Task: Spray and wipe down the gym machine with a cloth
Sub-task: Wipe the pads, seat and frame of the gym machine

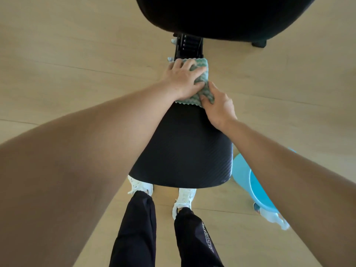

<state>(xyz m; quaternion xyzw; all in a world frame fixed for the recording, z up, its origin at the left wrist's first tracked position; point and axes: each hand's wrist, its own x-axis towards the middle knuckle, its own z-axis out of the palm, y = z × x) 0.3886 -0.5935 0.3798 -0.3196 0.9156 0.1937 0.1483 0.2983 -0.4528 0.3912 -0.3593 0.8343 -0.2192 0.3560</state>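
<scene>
Looking straight down onto pale wood-plank floor (pixel 77 60), seams running across, daylight falling evenly. Standing at the wide near end of a black seat pad (pixel 185 151) with fine woven texture, tapering toward the far end. Beyond it, black metal frame rail (pixel 189 45) with ribbed adjuster, then a larger black pad (pixel 221 14) filling the top edge. Light blue bucket (pixel 248 182) sitting on the floor just right of the seat, a spray bottle (pixel 273 216) lying beside it, partly hidden by the right forearm.

Cloth (pixel 200 78): green and white, wavy ridged weave, scalloped edges, draped over the narrow far end of the seat pad.

Left hand (pixel 183 79) lying flat on the cloth, fingers spread, pressing down. Right hand (pixel 219 108) pinching the cloth's near right corner between thumb and fingers.

White sneakers (pixel 183 199) and black trousers (pixel 134 228) showing below the seat's near edge.
</scene>
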